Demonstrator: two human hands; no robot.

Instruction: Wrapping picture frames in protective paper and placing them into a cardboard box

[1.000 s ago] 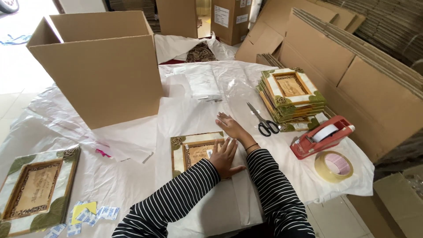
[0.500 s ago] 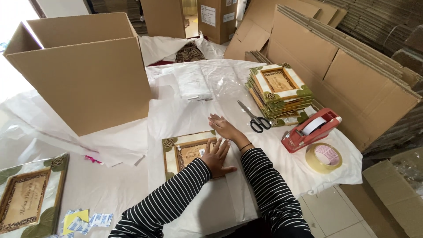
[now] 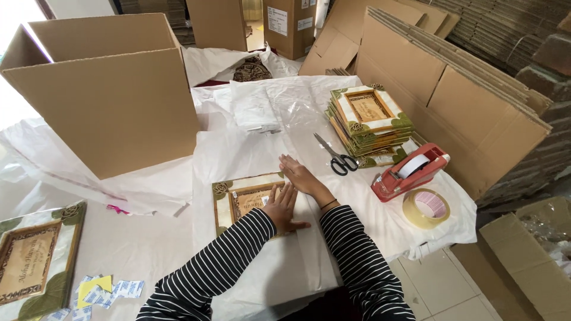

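One frame (image 3: 247, 196) is pressed under the flat, open left hand (image 3: 282, 208) and right hand (image 3: 300, 176), near the table edge (image 3: 443, 244); one pair of scissors (image 3: 334, 156) is laid just beside.

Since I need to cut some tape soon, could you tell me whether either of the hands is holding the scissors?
No, the scissors lie free on the white paper, while both hands rest flat on the framed picture.
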